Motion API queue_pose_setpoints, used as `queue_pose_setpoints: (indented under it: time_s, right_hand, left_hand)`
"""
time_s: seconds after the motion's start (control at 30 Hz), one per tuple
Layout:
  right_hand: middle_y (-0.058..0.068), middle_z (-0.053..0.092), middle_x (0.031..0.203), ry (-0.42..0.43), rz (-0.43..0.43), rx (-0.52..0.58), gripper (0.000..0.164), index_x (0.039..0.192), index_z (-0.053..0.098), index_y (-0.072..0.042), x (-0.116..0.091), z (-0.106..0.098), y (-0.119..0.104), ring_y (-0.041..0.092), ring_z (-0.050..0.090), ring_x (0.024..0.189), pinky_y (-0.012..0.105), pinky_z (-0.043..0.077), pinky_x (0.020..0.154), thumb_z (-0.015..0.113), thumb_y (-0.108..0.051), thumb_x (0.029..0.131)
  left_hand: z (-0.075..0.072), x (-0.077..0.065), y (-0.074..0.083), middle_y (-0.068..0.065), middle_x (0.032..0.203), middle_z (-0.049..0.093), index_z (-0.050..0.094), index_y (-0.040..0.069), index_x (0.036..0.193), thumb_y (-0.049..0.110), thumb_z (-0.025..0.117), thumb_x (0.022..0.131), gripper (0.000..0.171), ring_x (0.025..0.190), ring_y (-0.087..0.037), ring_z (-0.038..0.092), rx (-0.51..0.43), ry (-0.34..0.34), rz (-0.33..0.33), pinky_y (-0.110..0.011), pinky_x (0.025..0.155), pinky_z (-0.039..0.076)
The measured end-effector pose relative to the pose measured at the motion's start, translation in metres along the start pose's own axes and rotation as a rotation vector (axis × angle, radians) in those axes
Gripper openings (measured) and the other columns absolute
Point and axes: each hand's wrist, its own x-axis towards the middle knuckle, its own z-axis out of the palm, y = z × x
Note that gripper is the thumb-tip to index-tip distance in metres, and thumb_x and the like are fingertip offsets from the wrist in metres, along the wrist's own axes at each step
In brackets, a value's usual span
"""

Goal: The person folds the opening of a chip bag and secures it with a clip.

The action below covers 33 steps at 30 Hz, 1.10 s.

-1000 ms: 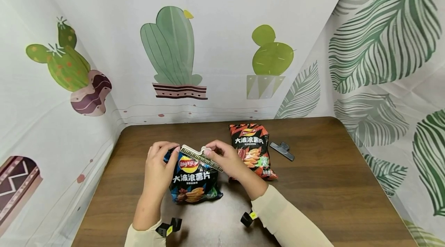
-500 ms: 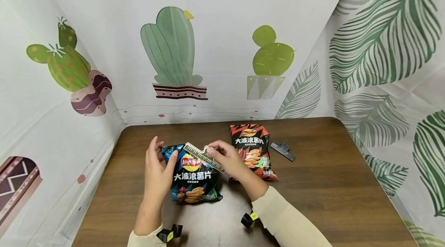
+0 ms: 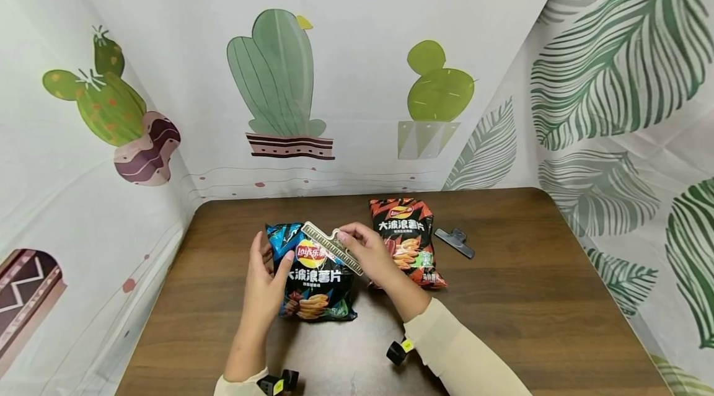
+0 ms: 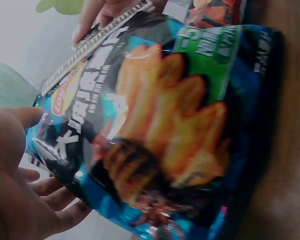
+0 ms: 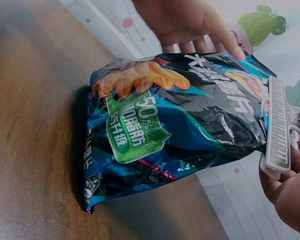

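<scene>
A blue and black chip bag point(image 3: 315, 290) stands tilted on the table, its printed front towards me. Across its top right edge lies a long pale bag clip point(image 3: 330, 248), its ribbed bar over the bag in the right wrist view. My right hand point(image 3: 369, 255) pinches the clip by its handle between thumb and fingers. At the bag's left side my left hand point(image 3: 266, 284) has its thumb on the front and its fingers behind. In the left wrist view that thumb touches the bag's edge, while the fingers point(image 4: 57, 197) spread partly behind it.
Behind my right hand a red and black chip bag point(image 3: 406, 228) lies on the brown wooden table point(image 3: 502, 309). A dark grey bag clip point(image 3: 455, 242) is just to its right. Printed cloth point(image 3: 357, 74) hangs along the table's far edge and sides.
The left hand moved off the bag's top left corner, opened, and shifted down and right to the bag's side. The right hand and clip moved slightly right; the bag's top left now stands up unfolded.
</scene>
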Motion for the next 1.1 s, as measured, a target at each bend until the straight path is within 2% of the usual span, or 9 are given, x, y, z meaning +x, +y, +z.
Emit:
queue_pose_setpoints:
  time_s: [0.13, 0.23, 0.47, 0.57, 0.7, 0.83, 1.0, 1.1]
  right_hand:
    - [0.008, 0.065, 0.096, 0.020, 0.047, 0.032, 0.025, 0.117, 0.070, -0.005, 0.002, -0.001, 0.006, 0.009, 0.058, 0.079, 0.022, 0.049, 0.070, 0.062, -0.023, 0.101]
    - [0.010, 0.066, 0.096, 0.031, 0.087, 0.069, 0.027, 0.117, 0.070, -0.007, 0.003, -0.001, 0.008, 0.011, 0.062, 0.077, 0.023, 0.053, 0.068, 0.063, -0.028, 0.101]
    - [0.012, 0.068, 0.098, 0.047, 0.129, 0.114, 0.029, 0.119, 0.068, -0.004, 0.004, -0.001, 0.010, 0.010, 0.064, 0.075, 0.023, 0.055, 0.067, 0.062, -0.027, 0.102]
    - [0.015, 0.069, 0.100, 0.056, 0.127, 0.126, 0.030, 0.119, 0.068, -0.002, 0.005, 0.000, 0.013, 0.010, 0.063, 0.076, 0.023, 0.054, 0.068, 0.062, -0.026, 0.101]
    - [0.016, 0.069, 0.104, 0.069, 0.125, 0.136, 0.029, 0.118, 0.068, -0.002, 0.005, -0.001, 0.016, 0.010, 0.062, 0.079, 0.022, 0.053, 0.071, 0.063, -0.025, 0.101]
    - [0.016, 0.070, 0.106, 0.079, 0.132, 0.131, 0.029, 0.118, 0.068, -0.002, 0.006, -0.002, 0.018, 0.010, 0.062, 0.084, 0.022, 0.053, 0.076, 0.063, -0.025, 0.101]
    - [0.013, 0.071, 0.108, 0.085, 0.140, 0.132, 0.030, 0.121, 0.067, -0.003, 0.006, -0.002, 0.021, 0.010, 0.064, 0.087, 0.024, 0.053, 0.080, 0.062, -0.025, 0.102]
    - [0.012, 0.071, 0.109, 0.086, 0.142, 0.123, 0.032, 0.123, 0.065, -0.003, 0.006, -0.003, 0.024, 0.010, 0.065, 0.089, 0.025, 0.054, 0.083, 0.061, -0.026, 0.102]
  left_hand:
    - [0.005, -0.001, -0.010, -0.024, 0.153, 0.042, 0.012, 0.019, 0.163, 0.047, 0.059, 0.100, 0.083, 0.136, -0.041, 0.048, -0.010, -0.025, -0.041, -0.059, 0.112, 0.040]
    - [0.008, -0.002, -0.016, -0.023, 0.147, 0.048, 0.016, 0.018, 0.162, 0.048, 0.058, 0.101, 0.081, 0.131, -0.040, 0.052, 0.002, -0.028, -0.054, -0.058, 0.110, 0.043]
    - [0.013, -0.005, -0.023, -0.020, 0.152, 0.047, 0.021, 0.022, 0.161, 0.053, 0.054, 0.101, 0.075, 0.131, -0.038, 0.053, 0.013, -0.059, -0.109, -0.059, 0.113, 0.038]
    - [0.015, -0.008, -0.026, -0.018, 0.150, 0.049, 0.023, 0.022, 0.160, 0.055, 0.053, 0.101, 0.075, 0.108, -0.030, 0.066, 0.008, -0.067, -0.129, -0.054, 0.108, 0.044]
    - [0.018, -0.011, -0.029, -0.018, 0.138, 0.056, 0.025, 0.021, 0.159, 0.056, 0.052, 0.101, 0.073, 0.076, -0.016, 0.068, 0.009, -0.073, -0.139, -0.045, 0.096, 0.049]
    - [0.020, -0.012, -0.033, -0.019, 0.121, 0.064, 0.027, 0.022, 0.159, 0.056, 0.051, 0.101, 0.071, 0.078, -0.019, 0.068, 0.018, -0.066, -0.140, -0.042, 0.091, 0.050]
    - [0.023, -0.011, -0.040, -0.019, 0.122, 0.066, 0.031, 0.024, 0.157, 0.056, 0.048, 0.103, 0.066, 0.101, -0.029, 0.064, 0.076, -0.057, -0.119, -0.049, 0.100, 0.045]
    - [0.025, -0.011, -0.043, -0.018, 0.116, 0.068, 0.034, 0.024, 0.156, 0.056, 0.046, 0.103, 0.063, 0.102, -0.029, 0.064, 0.095, -0.060, -0.113, -0.050, 0.101, 0.044]
